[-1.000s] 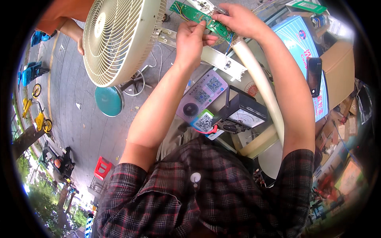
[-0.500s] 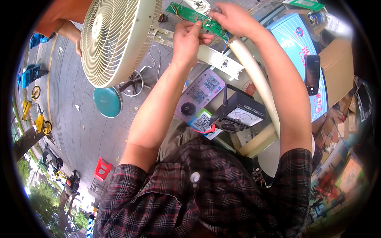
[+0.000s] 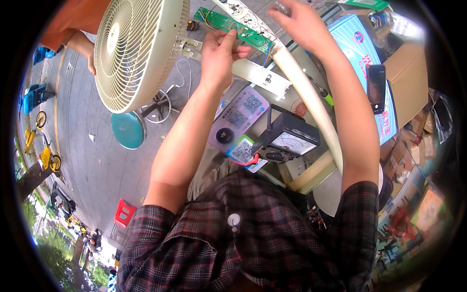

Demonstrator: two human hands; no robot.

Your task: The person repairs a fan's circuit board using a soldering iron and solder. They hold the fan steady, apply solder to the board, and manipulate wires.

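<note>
My left hand (image 3: 219,57) pinches the lower edge of a long green circuit board (image 3: 237,30) between thumb and fingers. Coloured wires run from both ends of the board. Right of it, clear of the board, my right hand (image 3: 302,23) is raised with bent fingers around a small greyish thing that I cannot make out. The board lies along an opened cream fan column (image 3: 306,90), whose inner parts show at the top. Below my left hand is a loose white cover strip (image 3: 262,78). A large cream fan head (image 3: 138,51) stands at the left.
An analog multimeter (image 3: 292,136) with a red lead sits below the column, beside printed code cards (image 3: 238,117). A green-handled tool (image 3: 327,98) lies right of the column. A phone (image 3: 376,87) rests on a blue box (image 3: 351,48). Another person's hand (image 3: 87,52) is near the fan.
My right hand has drawn away from the circuit board, up and to the right. My left hand still holds the board. The whole view has shifted slightly.
</note>
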